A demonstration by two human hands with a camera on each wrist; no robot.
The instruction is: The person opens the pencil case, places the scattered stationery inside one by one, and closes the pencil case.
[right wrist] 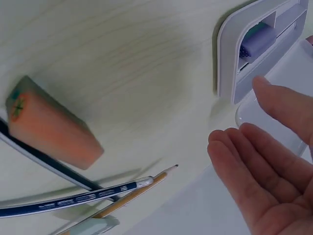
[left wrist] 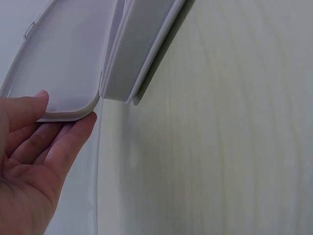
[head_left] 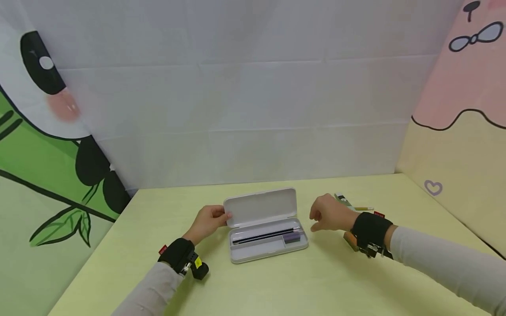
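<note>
A white pencil case lies on the table with its lid (head_left: pixel 261 206) raised. My left hand (head_left: pixel 207 223) pinches the lid's left end, thumb on the inner face and fingers behind, as the left wrist view shows. Inside the tray (head_left: pixel 251 252) lie dark pencils (head_left: pixel 266 236) and a purple eraser-like block (head_left: pixel 291 237) at the right end. Just right of the case hovers my right hand (head_left: pixel 331 213), holding nothing; in the right wrist view its fingers are loosely bent and the thumb stands apart from them.
Right of the case, partly behind the right hand and wrist, lie an orange block (right wrist: pixel 54 127), a dark blue pen-like stick (right wrist: pixel 73 198), a yellow pencil (right wrist: pixel 132 193) and a pale green item (right wrist: pixel 93 226). A white wall sheet (head_left: pixel 253 96) rises behind the table.
</note>
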